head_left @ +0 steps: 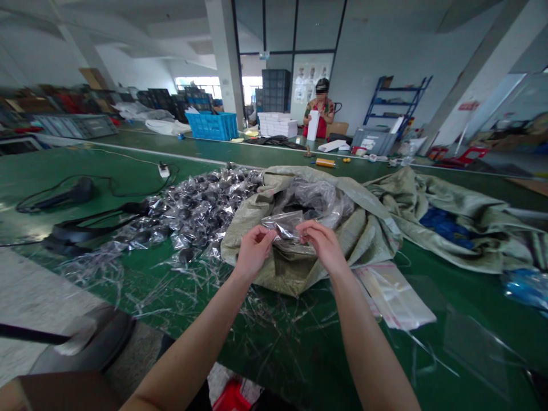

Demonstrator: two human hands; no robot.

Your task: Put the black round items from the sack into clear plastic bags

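Observation:
A small clear plastic bag [286,221] is stretched between my two hands, above the mouth of a green woven sack [240,237]. My left hand [254,249] is closed, pinching the bag's left edge between thumb and fingertips. Bent fingers of my right hand [322,242] close on its right edge. Glare hides whether anything lies inside the bag. Within the sack is a grey plastic liner [340,205] around dark contents. Left of the sack spreads a pile of dark pieces in clear wrappers [201,205]. Flat clear bags [400,294] lie beside my right forearm.
Thin plastic strips [180,288] litter the green table [141,149]. A black corded tool [71,194] lies at left. Another woven sack [483,197] with blue contents sits at right. A blue crate [212,125] and a person [319,111] holding a white box are at the back.

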